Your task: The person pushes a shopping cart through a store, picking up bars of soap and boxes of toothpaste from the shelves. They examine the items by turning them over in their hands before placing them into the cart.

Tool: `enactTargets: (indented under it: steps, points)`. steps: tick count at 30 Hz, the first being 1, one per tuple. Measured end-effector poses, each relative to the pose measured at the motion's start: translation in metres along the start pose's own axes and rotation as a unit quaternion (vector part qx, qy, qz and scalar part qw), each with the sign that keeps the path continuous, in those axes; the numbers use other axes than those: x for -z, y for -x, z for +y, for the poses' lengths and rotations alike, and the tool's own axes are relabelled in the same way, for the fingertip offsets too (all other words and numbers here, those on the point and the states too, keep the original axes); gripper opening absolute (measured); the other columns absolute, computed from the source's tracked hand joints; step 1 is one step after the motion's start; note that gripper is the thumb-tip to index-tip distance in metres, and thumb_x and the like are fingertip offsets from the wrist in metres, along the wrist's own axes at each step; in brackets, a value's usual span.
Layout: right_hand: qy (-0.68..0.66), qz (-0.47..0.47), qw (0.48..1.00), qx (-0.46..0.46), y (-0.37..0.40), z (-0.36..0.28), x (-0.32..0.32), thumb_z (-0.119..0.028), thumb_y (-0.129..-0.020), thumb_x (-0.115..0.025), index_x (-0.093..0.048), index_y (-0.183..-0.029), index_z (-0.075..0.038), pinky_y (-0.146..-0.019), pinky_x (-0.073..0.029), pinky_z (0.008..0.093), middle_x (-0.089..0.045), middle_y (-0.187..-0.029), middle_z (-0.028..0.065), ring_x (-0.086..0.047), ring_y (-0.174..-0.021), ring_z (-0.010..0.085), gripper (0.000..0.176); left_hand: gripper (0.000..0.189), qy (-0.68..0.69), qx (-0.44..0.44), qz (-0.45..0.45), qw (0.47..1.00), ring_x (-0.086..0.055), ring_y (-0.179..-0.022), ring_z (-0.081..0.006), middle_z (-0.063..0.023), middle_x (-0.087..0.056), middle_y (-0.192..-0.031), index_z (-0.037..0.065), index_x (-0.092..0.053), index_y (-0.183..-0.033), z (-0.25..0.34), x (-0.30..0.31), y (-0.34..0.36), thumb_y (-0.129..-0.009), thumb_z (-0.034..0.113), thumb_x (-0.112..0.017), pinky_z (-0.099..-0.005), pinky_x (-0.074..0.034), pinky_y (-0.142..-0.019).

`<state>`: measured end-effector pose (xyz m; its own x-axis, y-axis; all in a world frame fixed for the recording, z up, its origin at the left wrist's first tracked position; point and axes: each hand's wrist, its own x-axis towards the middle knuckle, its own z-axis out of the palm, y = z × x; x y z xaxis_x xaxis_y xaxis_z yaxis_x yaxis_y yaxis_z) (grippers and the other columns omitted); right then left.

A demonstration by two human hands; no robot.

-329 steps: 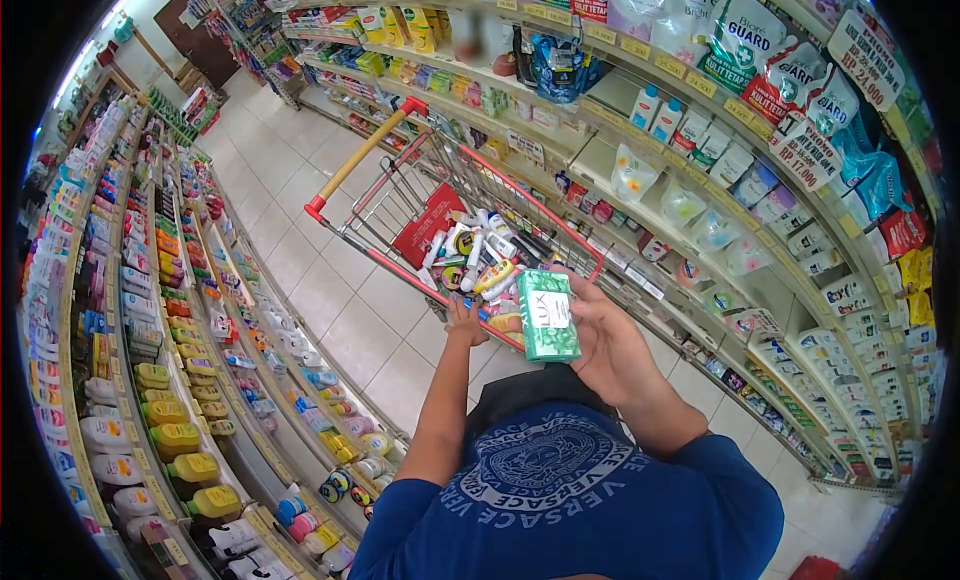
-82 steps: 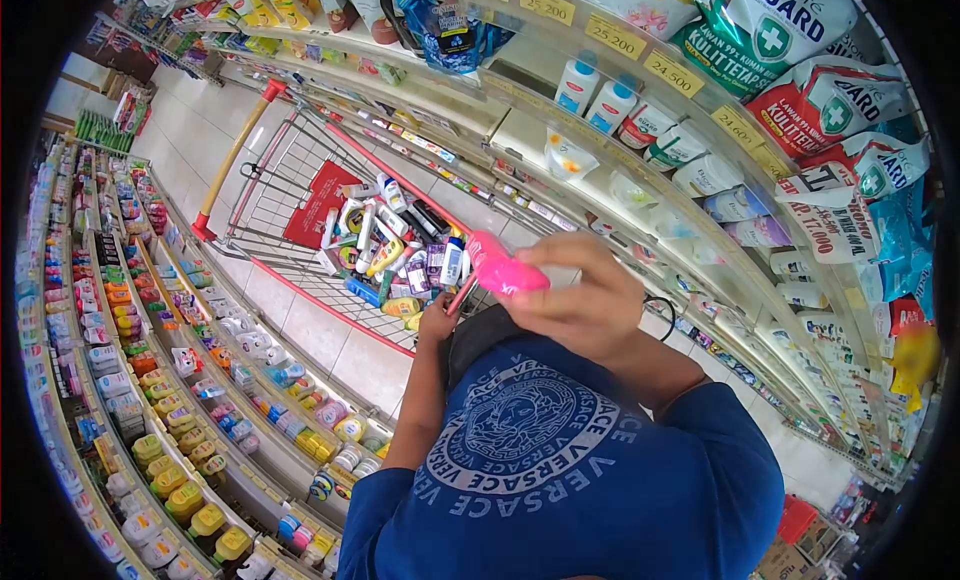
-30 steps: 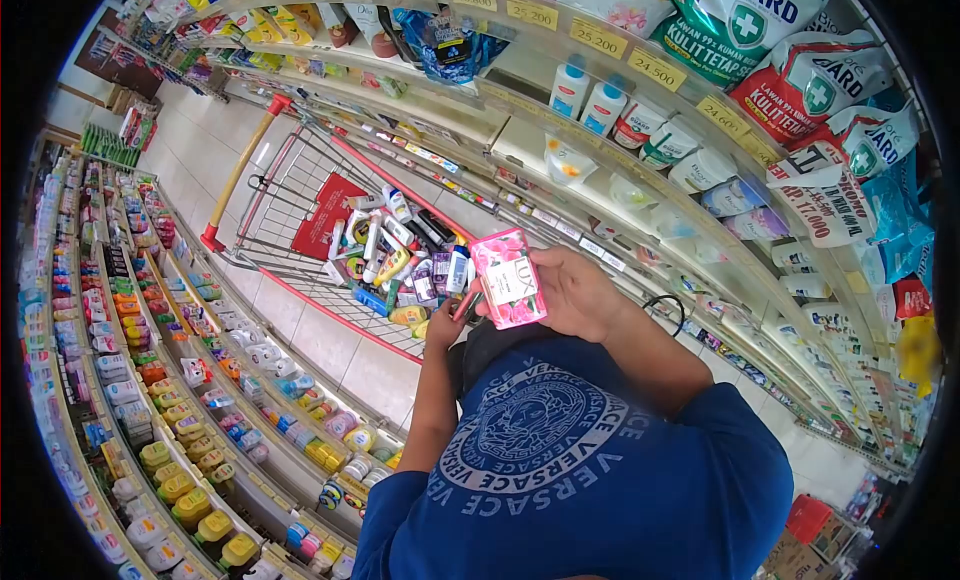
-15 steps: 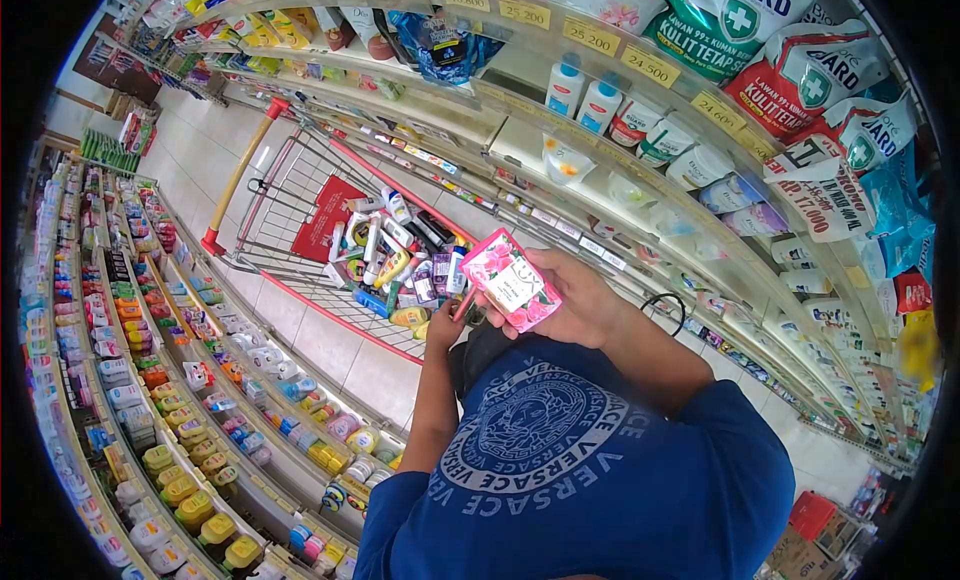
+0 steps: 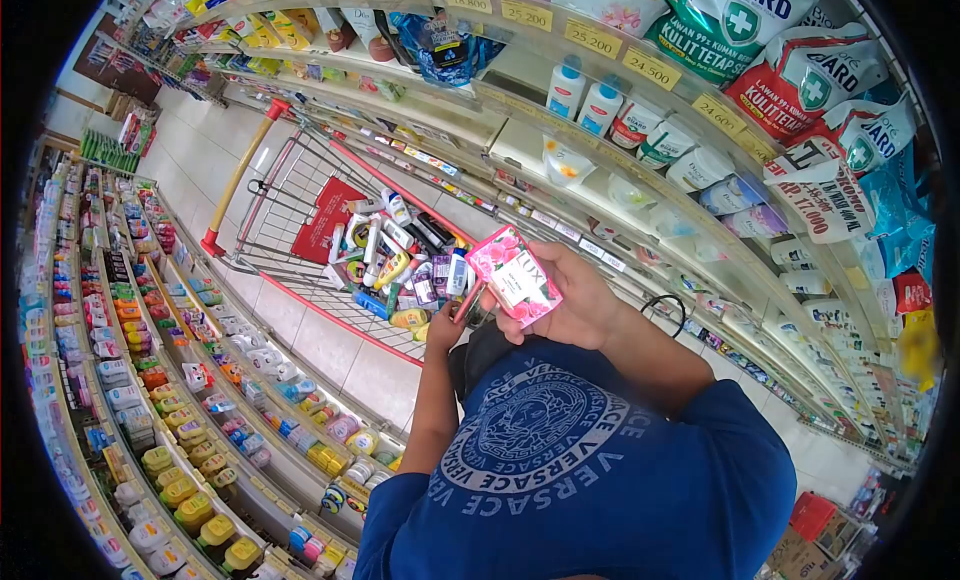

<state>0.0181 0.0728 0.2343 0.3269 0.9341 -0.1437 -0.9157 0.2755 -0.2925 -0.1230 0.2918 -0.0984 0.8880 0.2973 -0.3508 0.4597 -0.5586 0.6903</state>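
Note:
My right hand (image 5: 572, 292) holds a pink LUX pack (image 5: 515, 278) with roses printed on it, its front facing up towards me. At the cart's near end, my left hand (image 5: 446, 325) has its fingers closed by the cart's rim, partly behind the pack; what they grip is too small to make out. The shopping cart (image 5: 350, 320) has a red rim and wire sides. Inside it lies a heap of bottles and packs, among them a yellow bottle (image 5: 393, 270) and a blue one (image 5: 371, 303).
A tall shelf (image 5: 640, 170) with pouches, tubes and price tags stands on the right. Another shelf (image 5: 270, 420) full of bottles and tubs curves along the left. Pale floor tiles (image 5: 385, 380) show around the cart. Cardboard boxes (image 5: 800, 558) lie at the lower right.
The pink pack has tilted a little in my right hand. My left hand has shifted very slightly. The cart stays in place.

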Motion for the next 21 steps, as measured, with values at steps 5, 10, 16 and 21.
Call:
enactTargets:
  steps: [5,10,16,21]
  points:
    - [0.007,0.018,1.0,-0.012,-0.0019,0.0014,-0.0023,-0.051,-0.092,-0.026,-0.047,-0.11,-0.004,-0.055,-0.043,0.0315,-0.054,-0.084,0.0119,-0.053,-0.062,0.02,0.054,0.036,-0.018,0.019,-0.001,1.0,-0.063,-0.071,-0.0321,-0.017,-0.063,-0.076,0.006,-0.057,-0.104,-0.0025,-0.0013,-0.0011,-0.07,0.018,-0.06,-0.0393,-0.049,-0.064]
    - [0.033,0.021,0.999,-0.021,-0.0025,0.0023,-0.0002,-0.054,-0.091,-0.027,-0.046,-0.113,-0.005,-0.053,-0.041,0.0312,-0.052,-0.081,0.0114,-0.05,-0.059,0.0196,0.057,0.036,-0.02,0.023,-0.002,1.0,-0.062,-0.07,-0.032,-0.0169,-0.063,-0.076,0.005,-0.057,-0.103,0.0038,0.002,0.0011,-0.07,0.018,-0.06,-0.0393,-0.048,-0.064]
    - [0.031,0.016,0.999,-0.003,-0.0036,0.0024,-0.0013,-0.053,-0.092,-0.027,-0.046,-0.115,-0.004,-0.055,-0.041,0.032,-0.054,-0.085,0.0131,-0.052,-0.062,0.0216,0.057,0.037,-0.003,0.014,0.001,1.0,-0.063,-0.071,-0.0315,-0.0164,-0.063,-0.077,0.005,-0.056,-0.104,0.0026,0.0012,0.0015,-0.07,0.018,-0.06,-0.0384,-0.048,-0.065]
    - [-0.018,-0.019,1.0,0.005,-0.0035,-0.0002,0.0009,-0.043,-0.093,-0.023,-0.049,-0.109,-0.002,-0.06,-0.045,0.0318,-0.056,-0.085,0.0145,-0.056,-0.068,0.0219,0.05,0.039,-0.02,0.021,-0.001,1.0,-0.063,-0.074,-0.0302,-0.0157,-0.064,-0.079,0.006,-0.056,-0.106,0.0011,-0.0005,0.0002,-0.069,0.018,-0.06,-0.0374,-0.048,-0.066]
